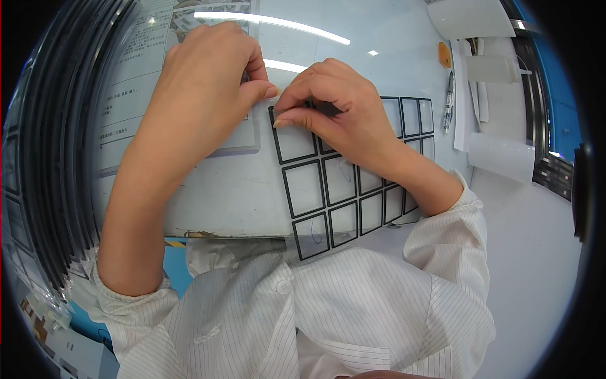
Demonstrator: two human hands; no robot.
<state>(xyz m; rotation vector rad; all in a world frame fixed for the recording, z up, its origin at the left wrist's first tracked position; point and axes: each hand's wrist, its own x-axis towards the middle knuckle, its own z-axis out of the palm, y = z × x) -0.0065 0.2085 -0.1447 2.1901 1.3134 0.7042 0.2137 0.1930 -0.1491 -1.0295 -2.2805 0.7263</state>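
Note:
A clear sheet (304, 189) bearing a grid of black square frames lies at a slant on the white table, its lower corner reaching past the front edge toward my shirt. At its upper left corner, my right hand (347, 107) is closed, with thumb and fingers pinching that corner. Just left of the same corner is my left hand (211, 72), its thumb and forefinger pressed together. Whatever lies between those left fingertips is too small to make out. My right hand covers part of the upper row of frames.
Black-framed sheets (53, 151) stand in a thick stack at the left. A printed document (129, 82) lies under my left forearm. To the right are a pen (449, 104), an orange object (445, 55) and curled white paper (502, 156). The table's front edge (221, 236) runs before me.

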